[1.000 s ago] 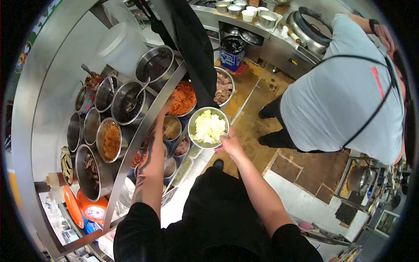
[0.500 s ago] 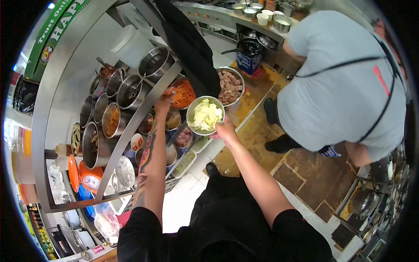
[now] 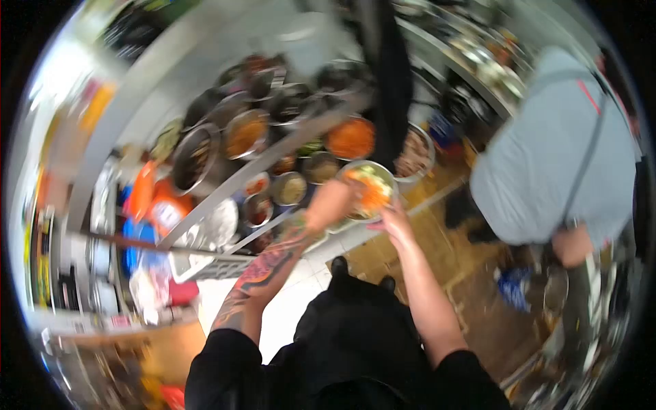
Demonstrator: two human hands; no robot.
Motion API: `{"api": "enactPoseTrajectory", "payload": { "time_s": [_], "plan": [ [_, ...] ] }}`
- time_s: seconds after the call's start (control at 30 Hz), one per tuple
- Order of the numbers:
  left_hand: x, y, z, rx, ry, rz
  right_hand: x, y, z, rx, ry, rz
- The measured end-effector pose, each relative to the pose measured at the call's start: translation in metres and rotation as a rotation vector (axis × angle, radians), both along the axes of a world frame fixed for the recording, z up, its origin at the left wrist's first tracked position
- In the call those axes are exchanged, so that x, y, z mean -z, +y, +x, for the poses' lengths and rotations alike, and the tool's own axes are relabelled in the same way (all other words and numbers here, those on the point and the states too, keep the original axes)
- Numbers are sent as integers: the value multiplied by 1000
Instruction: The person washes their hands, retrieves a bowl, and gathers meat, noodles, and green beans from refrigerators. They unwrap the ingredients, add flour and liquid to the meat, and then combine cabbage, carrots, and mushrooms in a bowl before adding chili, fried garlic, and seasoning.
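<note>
My right hand (image 3: 396, 224) grips the near right rim of a metal bowl (image 3: 391, 179). Inside it lie pale chopped pieces that look like cabbage (image 3: 379, 172), with orange shreds of carrot (image 3: 375, 196) on top. My left hand (image 3: 335, 202) reaches in over the left side of this bowl, close to the carrot; motion blur smears its fingers, so I cannot tell how they are closed. Just behind sits a container of shredded carrot (image 3: 350, 137). A large bowl of meat chunks (image 3: 415, 154) stands to the right of it, past a hanging black cloth (image 3: 393, 82).
Several metal pots, including one with orange-brown contents (image 3: 247, 134), crowd the left counter behind a slanting metal bar (image 3: 263, 156). An orange scale (image 3: 169, 208) is at far left. A person in a grey shirt (image 3: 547, 157) stands at right, near a blue-and-white packet (image 3: 514, 288).
My left hand has moved from the carrot container to the held bowl, where carrot now covers part of the pale pieces. My view has swung left, and everything is more blurred.
</note>
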State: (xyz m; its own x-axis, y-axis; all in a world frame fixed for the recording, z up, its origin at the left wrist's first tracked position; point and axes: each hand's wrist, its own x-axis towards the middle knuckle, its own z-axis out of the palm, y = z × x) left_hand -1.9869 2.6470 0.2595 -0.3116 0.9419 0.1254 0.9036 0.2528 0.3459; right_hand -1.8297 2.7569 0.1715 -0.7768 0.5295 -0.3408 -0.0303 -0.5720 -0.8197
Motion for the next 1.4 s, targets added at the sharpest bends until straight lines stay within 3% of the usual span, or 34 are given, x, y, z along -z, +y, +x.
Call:
{"api": "enactPoseTrajectory", "payload": {
  "time_s": [0.03, 0.13, 0.23, 0.27, 0.3, 0.37, 0.43, 0.5, 0.57, 0.63, 0.67, 0.77, 0.9, 0.97, 1.0, 1.03, 1.1, 1.2, 1.3, 1.37, 1.4],
  "plan": [
    [-18, -12, 11, -2, 10, -38, -2, 1, 1, -88, -9, -2],
    [-94, -51, 0, -7, -1, 376, -19, -10, 4, -169, 2, 86],
    [-174, -99, -50, -390, 135, 533, -38, -16, 9, -313, -82, 19],
    [-208, -117, -69, -417, 265, 464, -49, -22, 13, -343, -66, 2],
    [-223, -135, -94, -482, 146, 403, -53, -26, 10, -348, -67, 8],
    [-218, -171, -158, -447, 315, 58, -63, -38, 4, -422, -32, 6],
    [-199, -176, -181, -165, 295, 14, -76, -52, -3, -436, -41, 20],
    [-194, -168, -191, -295, 170, -172, -91, -64, -9, -461, -25, 35],
    [-191, -170, -193, -182, 129, -72, -109, -74, -15, -472, -49, 34],
    [-207, -177, -189, -264, -61, -225, -129, -84, -23, -560, -30, 61],
    [-209, -189, -196, -316, -446, -54, -141, -89, -29, -591, -12, 71],
    [-242, -200, -181, -256, -620, 122, -171, -102, -51, -601, 6, 111],
    [-263, -194, -142, -187, -697, 46, -205, -115, -68, -595, -12, 122],
    [-250, -193, -165, -175, -95, -4, -207, -119, -70, -588, -10, 135],
    [-214, -194, -204, 36, 198, -20, -205, -121, -71, -571, -15, 151],
    [-197, -191, -209, 37, 137, -122, -204, -124, -71, -555, -21, 167],
    [-196, -183, -192, -194, 96, -333, -199, -132, -70, -535, -39, 157],
    [-185, -186, -208, -29, 76, -157, -192, -143, -66, -525, -38, 152],
    [-201, -195, -212, -60, 4, 30, -187, -153, -64, -517, -33, 139],
    [-201, -195, -213, -60, 41, -51, -187, -158, -66, -488, -12, 149],
    [-192, -196, -213, 45, 64, -112, -187, -160, -68, -489, -14, 138]
  ]
}}
